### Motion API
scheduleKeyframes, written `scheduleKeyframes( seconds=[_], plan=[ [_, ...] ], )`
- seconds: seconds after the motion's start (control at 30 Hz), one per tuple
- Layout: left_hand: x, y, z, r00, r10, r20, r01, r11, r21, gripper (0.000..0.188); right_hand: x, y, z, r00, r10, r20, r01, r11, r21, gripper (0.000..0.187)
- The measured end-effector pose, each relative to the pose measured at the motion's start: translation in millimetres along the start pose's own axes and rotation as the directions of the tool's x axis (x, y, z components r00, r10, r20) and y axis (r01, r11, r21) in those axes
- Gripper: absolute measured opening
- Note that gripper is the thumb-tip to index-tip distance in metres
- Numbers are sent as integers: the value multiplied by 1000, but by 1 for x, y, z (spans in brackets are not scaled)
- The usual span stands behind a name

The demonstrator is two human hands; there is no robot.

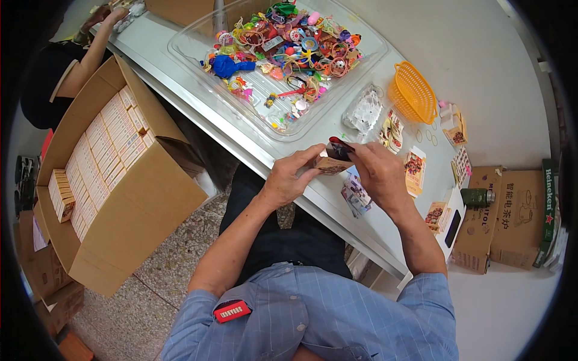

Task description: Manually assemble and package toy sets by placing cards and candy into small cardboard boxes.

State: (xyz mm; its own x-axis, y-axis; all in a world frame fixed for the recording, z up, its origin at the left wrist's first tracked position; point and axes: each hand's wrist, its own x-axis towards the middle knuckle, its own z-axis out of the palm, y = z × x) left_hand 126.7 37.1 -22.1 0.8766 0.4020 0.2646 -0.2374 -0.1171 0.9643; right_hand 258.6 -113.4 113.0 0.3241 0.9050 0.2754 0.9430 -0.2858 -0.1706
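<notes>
My left hand (pixel 288 178) is closed round one end of a small printed cardboard box (pixel 331 166) above the table's near edge. A dark, red-edged flat piece (pixel 339 150), perhaps a card or packet, stands at the box's top, pinched by the fingers of my right hand (pixel 382 172). How far it reaches into the box is hidden. Below my right hand lies a loose pile of picture cards (pixel 355 195) on the white table (pixel 328 201). Just right of that hand is a yellow and red printed packet (pixel 415 171).
A transparent tray (pixel 274 133) of colourful trinkets fills the far table, near an orange basket (pixel 413 93) and a plastic bag (pixel 363 108). At left stands a large carton (pixel 138 222) packed with small boxes. Another person's arm (pixel 87 66) shows top left. A phone (pixel 453 228) lies right.
</notes>
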Motion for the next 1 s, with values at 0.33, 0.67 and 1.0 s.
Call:
scheduleKeyframes(
  seconds=[0.33, 0.67, 1.0],
  plan=[
    [0, -1, -2, 996, 89, 2, -89, 994, 61, 58, 25, -13, -13, 871, -36, 491, 31, 999, 17, 28],
    [0, 3, -5, 997, 72, 14, -73, 996, 58, 56, 22, -27, -23, 927, 199, 317, -256, 955, 150, 22],
    [4, 0, -1, 983, 184, 20, -185, 973, 138, 51, 14, -8, 3, 802, -39, 596, -73, 984, 162, 32]
  ],
)
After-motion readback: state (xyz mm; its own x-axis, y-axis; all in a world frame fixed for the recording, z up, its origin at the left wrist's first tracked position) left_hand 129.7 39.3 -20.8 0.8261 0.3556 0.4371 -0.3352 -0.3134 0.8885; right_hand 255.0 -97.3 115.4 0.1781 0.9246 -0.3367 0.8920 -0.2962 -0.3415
